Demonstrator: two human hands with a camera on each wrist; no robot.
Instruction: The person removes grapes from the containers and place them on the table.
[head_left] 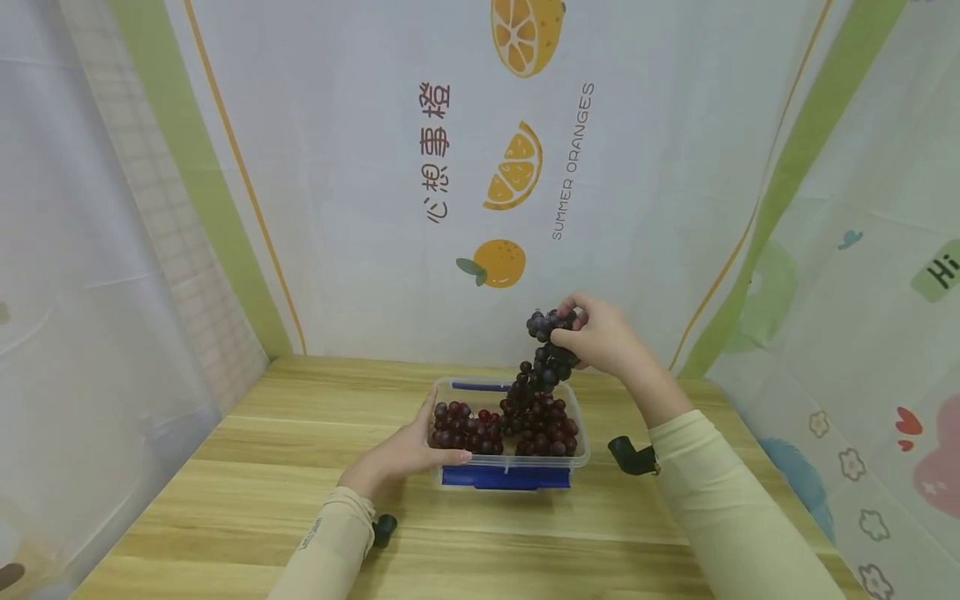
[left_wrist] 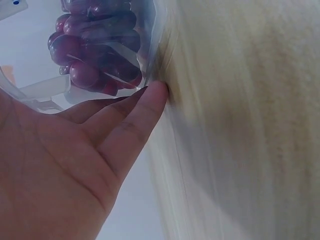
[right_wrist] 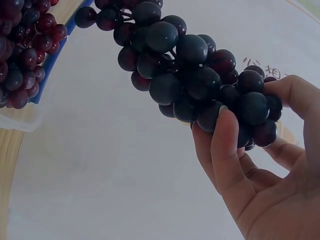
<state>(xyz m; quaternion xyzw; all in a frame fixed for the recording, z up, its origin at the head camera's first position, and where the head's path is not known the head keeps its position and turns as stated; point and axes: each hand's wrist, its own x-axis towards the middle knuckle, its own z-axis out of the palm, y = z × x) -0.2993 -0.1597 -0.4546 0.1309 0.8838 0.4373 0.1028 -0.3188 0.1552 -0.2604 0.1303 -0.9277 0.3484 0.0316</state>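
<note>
A clear plastic box [head_left: 507, 460] with blue clips stands on the table and contains bunches of red-purple grapes [head_left: 551, 429]. My left hand [head_left: 401, 457] holds its left front corner, thumb along the front rim and fingers against the side wall. In the left wrist view, fingertips [left_wrist: 157, 95] touch the box's wall low down, close to the tabletop. Above the back right of the box, my right hand [head_left: 603, 337] grips the upper end of a dark bunch of grapes [right_wrist: 165, 60] between thumb and fingers. The bunch hangs at a slant, its lower end over the box.
The box rests on a wood-grain table [head_left: 285, 450]. Behind it hangs a white cloth [head_left: 375, 250] printed with oranges and lettering; more printed cloth [head_left: 847, 350] lines the sides. A black wrist-worn piece [head_left: 633, 457] juts out beside the right sleeve.
</note>
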